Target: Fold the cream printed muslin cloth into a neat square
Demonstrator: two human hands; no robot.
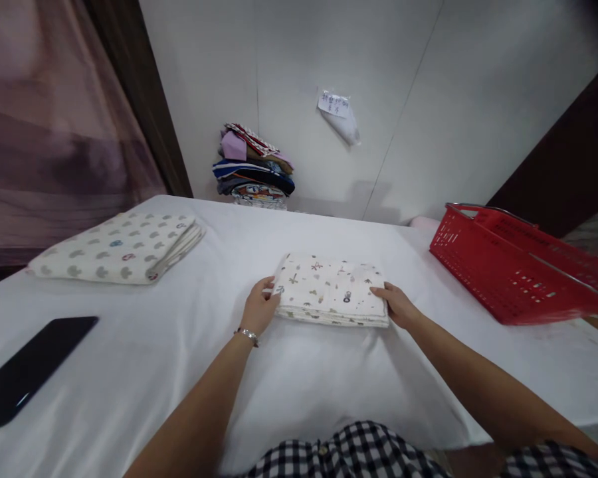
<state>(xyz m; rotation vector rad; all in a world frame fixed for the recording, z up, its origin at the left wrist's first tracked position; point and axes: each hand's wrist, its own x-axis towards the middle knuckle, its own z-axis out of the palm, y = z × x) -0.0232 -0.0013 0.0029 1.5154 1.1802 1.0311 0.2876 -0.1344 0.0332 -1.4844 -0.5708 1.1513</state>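
The left hand and right hand are grasping opposite ends of a folded cloth, which is lying inward from the table's far edge. Both are apparently steadying its layers; any shift would be requiring even support.

The folded white cloth has small red, green and brown motifs; the folded cream cloth, grey mushroom-like shapes, a few blue or red. The rectangular perforated plastic basket is red, the cloth-covered worktop white.
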